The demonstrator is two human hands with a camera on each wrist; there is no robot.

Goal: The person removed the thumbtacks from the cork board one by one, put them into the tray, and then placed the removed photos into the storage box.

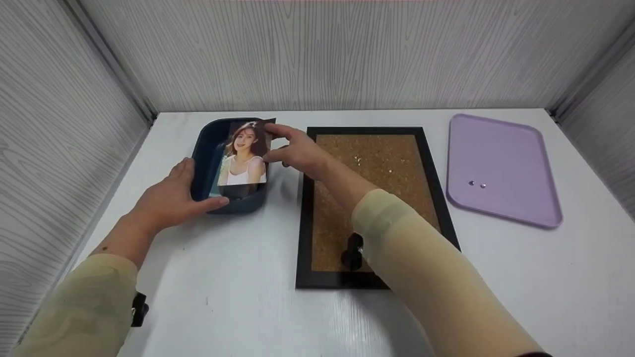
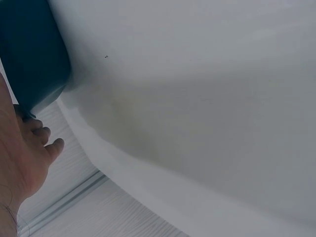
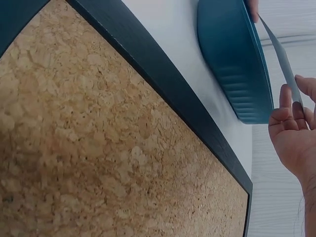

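Note:
A photo card [image 1: 243,163] showing a person in a white top is tilted over the dark blue plastic basin [image 1: 238,206]. My right hand [image 1: 300,152] pinches the card by its right edge, thumb on one face and fingers on the other. In the right wrist view the photo [image 3: 284,59] appears edge-on above the basin's rim. My left hand [image 1: 166,198] holds the basin at its near left corner, with the thumb along the front rim and the fingers at the left side. The basin's inside is partly hidden by the photo.
A black-framed cork board [image 1: 367,208] lies in the middle of the white table, under my right forearm, with a few small bright specks on the cork. To the right is a purple tray [image 1: 506,158] with two small shiny pieces [image 1: 472,183]. Grey panel walls [image 1: 317,54] surround the table.

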